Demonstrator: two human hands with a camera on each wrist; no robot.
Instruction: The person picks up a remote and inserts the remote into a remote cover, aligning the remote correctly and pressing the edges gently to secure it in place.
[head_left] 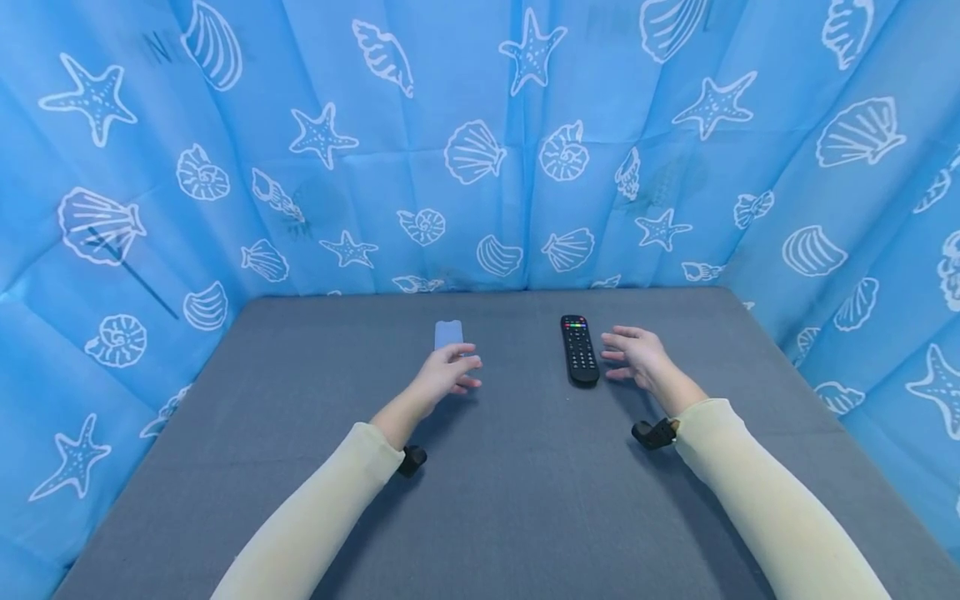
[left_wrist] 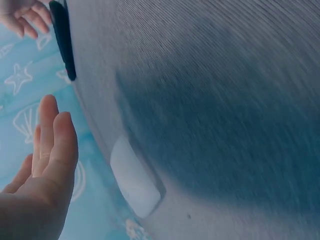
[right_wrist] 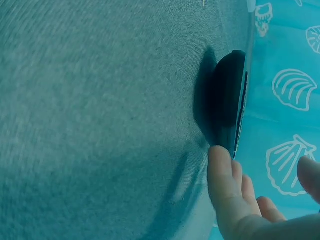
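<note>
A black remote control with several coloured buttons lies face up on the grey table, right of centre. My right hand hovers just to its right, fingers loosely stretched toward it and holding nothing. The right wrist view shows the remote edge-on, just beyond the fingertips. To the left lies a flat pale blue rectangular thing with a notched far edge; its kind is unclear. My left hand is in front of it, covering its near end in the head view. The left fingers are extended and hold nothing.
Grey cloth covers the table. Blue curtains with white shells and starfish hang along the back and both sides. A black wrist camera sits under the right wrist, another under the left.
</note>
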